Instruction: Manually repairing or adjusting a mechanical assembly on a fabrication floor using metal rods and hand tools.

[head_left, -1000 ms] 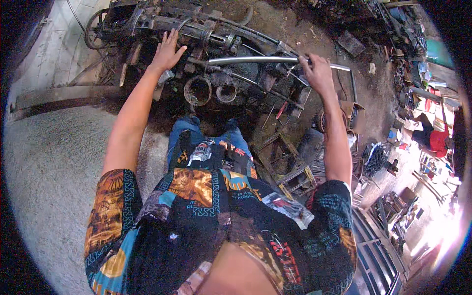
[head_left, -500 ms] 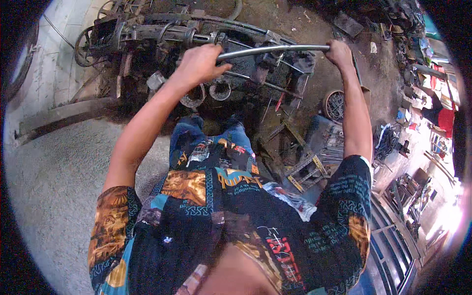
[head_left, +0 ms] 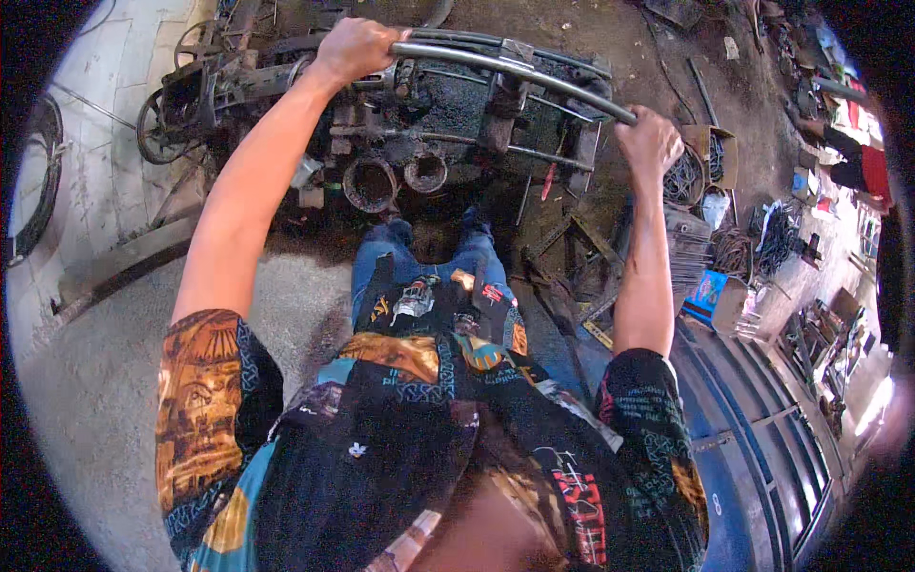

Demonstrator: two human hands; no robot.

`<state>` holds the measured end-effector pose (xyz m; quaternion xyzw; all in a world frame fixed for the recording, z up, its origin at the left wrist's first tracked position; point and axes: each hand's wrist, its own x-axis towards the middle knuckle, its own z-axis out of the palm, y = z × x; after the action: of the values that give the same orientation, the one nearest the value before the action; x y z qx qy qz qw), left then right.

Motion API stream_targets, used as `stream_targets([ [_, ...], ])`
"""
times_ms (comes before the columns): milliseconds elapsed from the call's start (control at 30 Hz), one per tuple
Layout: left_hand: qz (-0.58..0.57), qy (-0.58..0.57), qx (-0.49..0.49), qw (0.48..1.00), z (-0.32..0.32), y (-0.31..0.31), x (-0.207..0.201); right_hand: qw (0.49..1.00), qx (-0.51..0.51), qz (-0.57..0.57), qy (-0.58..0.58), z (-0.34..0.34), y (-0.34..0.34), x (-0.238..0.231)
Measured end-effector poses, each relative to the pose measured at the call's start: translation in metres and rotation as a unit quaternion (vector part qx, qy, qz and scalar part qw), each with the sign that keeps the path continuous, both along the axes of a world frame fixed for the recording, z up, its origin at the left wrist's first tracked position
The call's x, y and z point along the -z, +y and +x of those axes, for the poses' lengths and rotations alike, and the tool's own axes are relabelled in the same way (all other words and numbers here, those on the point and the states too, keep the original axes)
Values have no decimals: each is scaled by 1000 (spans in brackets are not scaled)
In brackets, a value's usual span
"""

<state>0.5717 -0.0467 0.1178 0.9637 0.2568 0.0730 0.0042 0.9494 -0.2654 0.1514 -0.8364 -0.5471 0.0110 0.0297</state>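
Observation:
A long, smooth metal rod (head_left: 515, 69) stretches between my two raised hands above a dark, greasy machine (head_left: 419, 105). My left hand (head_left: 355, 50) is closed around the rod's left end, over the far left part of the machine. At the other end my right hand (head_left: 650, 143) grips the rod, lower and closer to me, with fingers wrapped round it. The rod slants down from left to right; its bend may come from the lens. The machine carries straight guide bars, a handwheel (head_left: 152, 126) at its left, and two round, dirty openings (head_left: 370, 183) facing me.
Right of the machine lie coiled wire (head_left: 682, 177), an open carton (head_left: 717, 157), a blue box (head_left: 705, 291) and stacked metal strips (head_left: 679, 238). A rusty angle frame (head_left: 570, 250) stands near my legs. Blue metal panelwork (head_left: 753, 429) fills the lower right.
My left hand has moved farther away and left, while my right hand has come nearer. The rod, level before, now slopes down to the right. Both hands keep their grip.

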Motion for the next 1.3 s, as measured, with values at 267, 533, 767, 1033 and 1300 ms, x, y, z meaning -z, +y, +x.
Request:
stream_targets([
  [267, -44, 18, -53, 997, 12, -21, -15, 998, -49, -12, -33, 15, 1, 27],
  [533, -50, 47, -61, 996, 44, -44, -37, 995, -76, -62, 1, 59, 5, 33],
  [767, -53, 53, -61, 995, 81, -56, -33, 995, -70, -75, -7, 101, -8, 38],
  [1033, -60, 76, -66, 993, 76, -55, -24, 996, -94, -6, -11, 97, -13, 38],
  [1300, 8, -134, -134, 982, 17, -100, -48, 905, 60, 295, 301, -42, -120, 86],
])
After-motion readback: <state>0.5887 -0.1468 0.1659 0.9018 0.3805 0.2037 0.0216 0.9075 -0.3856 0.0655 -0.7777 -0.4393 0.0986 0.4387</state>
